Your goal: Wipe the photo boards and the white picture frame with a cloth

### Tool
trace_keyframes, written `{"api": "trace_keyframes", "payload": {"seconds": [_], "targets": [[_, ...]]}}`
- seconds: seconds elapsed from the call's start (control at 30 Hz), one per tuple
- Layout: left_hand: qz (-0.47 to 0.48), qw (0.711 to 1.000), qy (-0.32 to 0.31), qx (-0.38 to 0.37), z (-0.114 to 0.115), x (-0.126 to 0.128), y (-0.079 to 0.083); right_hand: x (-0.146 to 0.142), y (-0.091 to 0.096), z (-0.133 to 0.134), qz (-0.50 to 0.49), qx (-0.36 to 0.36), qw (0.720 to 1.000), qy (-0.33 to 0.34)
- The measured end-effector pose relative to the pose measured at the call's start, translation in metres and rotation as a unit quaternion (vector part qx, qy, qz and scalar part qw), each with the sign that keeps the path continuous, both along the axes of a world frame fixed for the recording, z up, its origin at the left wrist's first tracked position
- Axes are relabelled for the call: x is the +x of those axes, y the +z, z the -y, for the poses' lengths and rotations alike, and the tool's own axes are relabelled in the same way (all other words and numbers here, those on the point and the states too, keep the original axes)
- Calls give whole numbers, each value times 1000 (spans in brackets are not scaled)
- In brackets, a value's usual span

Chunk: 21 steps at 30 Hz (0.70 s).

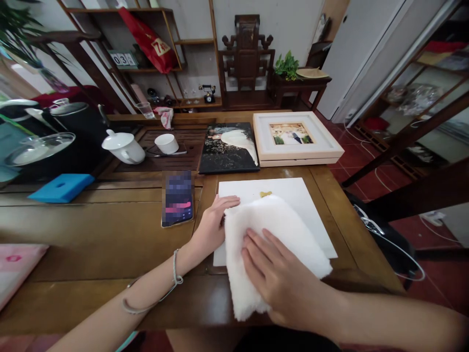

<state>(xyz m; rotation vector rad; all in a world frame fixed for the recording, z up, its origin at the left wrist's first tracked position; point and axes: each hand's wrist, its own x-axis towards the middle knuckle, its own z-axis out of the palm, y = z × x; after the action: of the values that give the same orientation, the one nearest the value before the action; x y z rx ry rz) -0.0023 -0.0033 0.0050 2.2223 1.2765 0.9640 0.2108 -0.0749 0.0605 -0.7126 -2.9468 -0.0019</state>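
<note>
A white fluffy cloth point(278, 225) lies over much of a flat white board point(256, 185) on the wooden table. My right hand point(274, 274) presses on the cloth, its bent fingers digging into the pile. At the board's left edge rests my left hand point(214, 217), fingers stretched out towards the board and close to the cloth's corner; its thumb is partly hidden. A small yellowish-gold shape point(266, 194) shows on the board just above the cloth. What lies beneath the cloth is hidden.
A phone point(178, 198) lies left of the board. Behind it are a dark panel with a white bird point(229, 146) and a framed photo point(298, 137). Farther left stand a white cup point(166, 143), a lidded white bowl point(123, 146) and a blue block point(62, 187).
</note>
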Motion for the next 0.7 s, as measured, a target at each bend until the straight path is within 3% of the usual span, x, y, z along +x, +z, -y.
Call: {"api": "trace_keyframes", "payload": {"seconds": [0.1,0.23,0.3,0.43,0.57,0.63,0.7], "targets": [[-2,1000,-3,-1,0,0,1,6,-3,-17,-13,-1,1000,-15],[2,1000,5,-3,-1,3,2,12,-15,-58,-25,15,994,-104],[5,1000,7,-3,-1,5,3,9,-20,-67,-29,38,990,-134],[7,1000,10,1,-1,4,5,-9,-27,-39,-25,129,980,-148],[-4,1000,-16,6,-2,-4,2,-23,-27,6,-48,225,971,-56],[-13,999,-33,20,-3,-7,0,-22,-24,14,-67,223,972,-2],[-22,999,-37,30,-4,-8,-2,-15,-21,5,-86,175,981,23]]}}
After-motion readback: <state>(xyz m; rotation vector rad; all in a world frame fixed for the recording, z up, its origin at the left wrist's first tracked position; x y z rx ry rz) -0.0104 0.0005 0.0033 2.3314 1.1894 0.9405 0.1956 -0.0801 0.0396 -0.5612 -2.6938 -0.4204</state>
